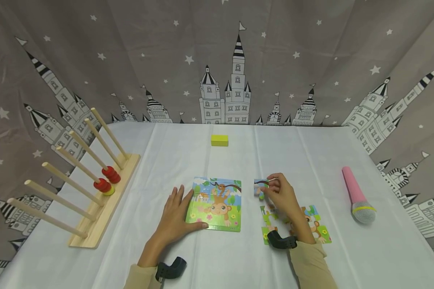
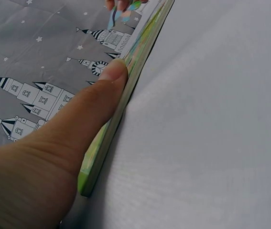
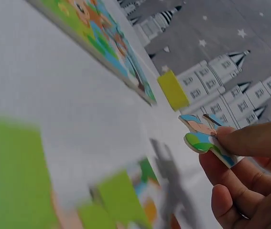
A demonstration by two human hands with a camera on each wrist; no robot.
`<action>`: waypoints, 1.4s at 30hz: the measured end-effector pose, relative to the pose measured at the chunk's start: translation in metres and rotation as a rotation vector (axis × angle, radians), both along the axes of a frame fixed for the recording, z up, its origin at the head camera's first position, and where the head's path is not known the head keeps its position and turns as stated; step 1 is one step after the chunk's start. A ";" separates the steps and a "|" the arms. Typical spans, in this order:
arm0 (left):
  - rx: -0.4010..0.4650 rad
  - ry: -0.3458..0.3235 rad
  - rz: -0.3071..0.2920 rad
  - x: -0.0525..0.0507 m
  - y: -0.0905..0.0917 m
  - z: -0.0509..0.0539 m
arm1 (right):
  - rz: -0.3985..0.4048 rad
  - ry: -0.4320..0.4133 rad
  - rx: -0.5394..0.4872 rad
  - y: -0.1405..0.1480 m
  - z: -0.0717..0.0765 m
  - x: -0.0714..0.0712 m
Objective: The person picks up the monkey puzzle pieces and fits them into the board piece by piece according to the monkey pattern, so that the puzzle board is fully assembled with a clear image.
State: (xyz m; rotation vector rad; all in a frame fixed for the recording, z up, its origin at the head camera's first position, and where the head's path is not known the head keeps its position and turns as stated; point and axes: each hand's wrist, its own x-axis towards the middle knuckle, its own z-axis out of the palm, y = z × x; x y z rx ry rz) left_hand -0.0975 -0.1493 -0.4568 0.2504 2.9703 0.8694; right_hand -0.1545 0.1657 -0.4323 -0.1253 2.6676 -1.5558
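Observation:
A square picture board (image 1: pixel 217 227) with a monkey scene lies flat near the middle of the table. My left hand (image 1: pixel 173 218) rests at its left side, fingers spread and fairly straight. The left thumb (image 2: pixel 109 76) lies along the board's near edge. To the right of the board, my right hand (image 1: pixel 283 196) pinches a small jigsaw piece (image 3: pixel 202 136) between thumb and fingers, held above the cloth. Loose jigsaw pieces (image 1: pixel 267 216) lie below that hand, and more monkey pieces (image 1: pixel 322 232) show beyond the right forearm, which hides part of them.
At the left stands a wooden peg rack (image 1: pixel 110 216) with red rings (image 1: pixel 103 185) and a yellow ring (image 1: pixel 109 191). A yellow block (image 1: pixel 220 140) lies toward the back. A pink toy microphone (image 1: pixel 354 186) lies at the right. Behind the table hangs a grey castle-print curtain (image 1: pixel 159 48).

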 end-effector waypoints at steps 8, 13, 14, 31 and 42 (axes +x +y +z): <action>0.003 0.002 0.000 0.000 0.000 0.000 | -0.015 -0.028 -0.075 -0.041 -0.001 -0.007; 0.003 0.004 -0.001 0.000 0.000 0.000 | -0.037 -0.029 -0.093 -0.063 -0.005 -0.009; -0.001 0.006 -0.001 0.000 0.000 0.000 | -0.040 -0.034 -0.095 -0.066 -0.006 -0.010; -0.007 0.004 -0.005 0.000 0.000 0.000 | -0.106 -0.031 0.063 -0.090 -0.004 -0.011; -0.011 0.013 -0.007 0.000 0.000 -0.001 | -0.116 0.003 0.120 -0.092 -0.006 -0.008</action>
